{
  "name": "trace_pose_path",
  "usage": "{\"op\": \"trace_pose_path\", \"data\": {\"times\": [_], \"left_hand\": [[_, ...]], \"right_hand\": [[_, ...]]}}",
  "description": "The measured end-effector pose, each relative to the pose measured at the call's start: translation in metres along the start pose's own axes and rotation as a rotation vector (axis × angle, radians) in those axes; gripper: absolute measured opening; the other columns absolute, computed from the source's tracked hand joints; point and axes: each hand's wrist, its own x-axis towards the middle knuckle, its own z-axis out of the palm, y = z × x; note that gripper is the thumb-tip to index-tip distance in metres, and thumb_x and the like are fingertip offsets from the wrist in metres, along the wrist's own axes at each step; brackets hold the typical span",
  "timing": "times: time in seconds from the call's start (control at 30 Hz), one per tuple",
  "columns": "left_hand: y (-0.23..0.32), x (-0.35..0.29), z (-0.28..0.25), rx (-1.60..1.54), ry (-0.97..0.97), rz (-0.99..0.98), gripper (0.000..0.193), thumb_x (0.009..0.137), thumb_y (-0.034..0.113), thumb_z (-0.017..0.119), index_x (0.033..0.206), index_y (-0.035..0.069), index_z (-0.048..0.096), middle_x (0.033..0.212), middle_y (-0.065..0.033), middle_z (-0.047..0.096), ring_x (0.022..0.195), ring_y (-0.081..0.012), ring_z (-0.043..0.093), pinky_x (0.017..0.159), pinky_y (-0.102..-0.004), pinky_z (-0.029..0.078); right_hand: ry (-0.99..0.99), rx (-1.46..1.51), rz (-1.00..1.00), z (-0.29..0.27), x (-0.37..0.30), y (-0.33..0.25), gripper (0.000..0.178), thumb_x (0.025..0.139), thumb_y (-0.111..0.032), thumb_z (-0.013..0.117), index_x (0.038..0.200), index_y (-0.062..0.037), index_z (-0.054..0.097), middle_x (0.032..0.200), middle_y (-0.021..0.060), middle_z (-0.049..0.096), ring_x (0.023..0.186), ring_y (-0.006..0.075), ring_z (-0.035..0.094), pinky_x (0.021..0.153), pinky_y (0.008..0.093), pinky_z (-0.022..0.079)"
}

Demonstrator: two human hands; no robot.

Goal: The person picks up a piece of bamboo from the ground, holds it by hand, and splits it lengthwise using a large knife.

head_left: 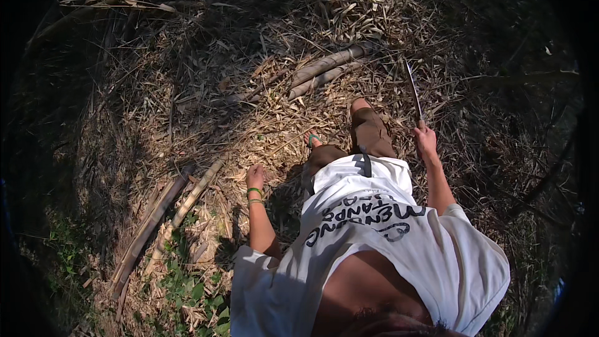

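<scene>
My right hand [425, 141] is closed round the handle of a machete [414, 95]. Its long, narrow blade points forward, away from me, above the dry litter. On the other side, my left hand [255, 176] hangs low beside my body, a green band round its wrist. Its fingers look loosely curled, and I see nothing in them. Ahead of my feet lie two thick cut pieces of stem [331, 65], brownish and side by side. Split bamboo-like lengths [150, 231] rest on the ground to the left of my left hand.
Dry leaves and twigs [268, 125] cover the ground. Green leafy plants [193, 293] grow at the lower left. A dry branch [125, 4] crosses the far left, and thin dark stems [549, 178] stand at the right. My sandalled foot [314, 140] is on the litter.
</scene>
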Motion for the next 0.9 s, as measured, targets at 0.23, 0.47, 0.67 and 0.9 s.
{"op": "trace_pose_path", "data": {"times": [0.23, 0.47, 0.67, 0.9], "left_hand": [[-0.091, 0.023, 0.056, -0.174, -0.145, -0.052, 0.043, 0.094, 0.034, 0.059, 0.114, -0.004, 0.061, 0.104, -0.0115, 0.066, 0.092, -0.0193, 0.064, 0.078, -0.0310, 0.051], [-0.194, -0.056, 0.101, -0.042, -0.179, -0.201, 0.036, 0.092, 0.038, 0.057, 0.102, 0.004, 0.064, 0.093, -0.0100, 0.065, 0.088, -0.0240, 0.062, 0.073, -0.0394, 0.046], [-0.161, -0.118, 0.104, -0.703, -0.045, -0.528, 0.034, 0.093, 0.042, 0.050, 0.096, 0.010, 0.062, 0.091, -0.0083, 0.061, 0.093, -0.0225, 0.057, 0.067, -0.0364, 0.044], [-0.114, -0.146, 0.190, -0.694, 0.086, -0.466, 0.029, 0.092, 0.037, 0.055, 0.103, 0.011, 0.062, 0.086, -0.0062, 0.063, 0.074, -0.0196, 0.060, 0.059, -0.0330, 0.045]], "right_hand": [[-0.039, -0.126, -0.061, 0.016, 0.005, -0.037, 0.034, 0.079, -0.030, 0.066, 0.084, 0.0040, 0.065, 0.070, 0.0131, 0.064, 0.066, 0.0246, 0.060, 0.066, 0.0382, 0.045], [-0.164, -0.262, -0.103, 0.053, 0.084, -0.015, 0.049, 0.089, -0.043, 0.062, 0.081, 0.0062, 0.065, 0.063, 0.0110, 0.057, 0.061, 0.0202, 0.053, 0.058, 0.0396, 0.042], [-0.370, -0.396, -0.075, 0.071, 0.141, -0.038, 0.055, 0.073, -0.040, 0.067, 0.091, 0.0119, 0.063, 0.091, 0.0345, 0.063, 0.097, 0.0475, 0.061, 0.083, 0.0469, 0.048], [-0.448, -0.533, -0.530, 0.079, 0.236, -0.042, 0.040, 0.081, -0.038, 0.061, 0.068, -0.0005, 0.062, 0.060, 0.0234, 0.061, 0.060, 0.0477, 0.059, 0.058, 0.0499, 0.049]]}}
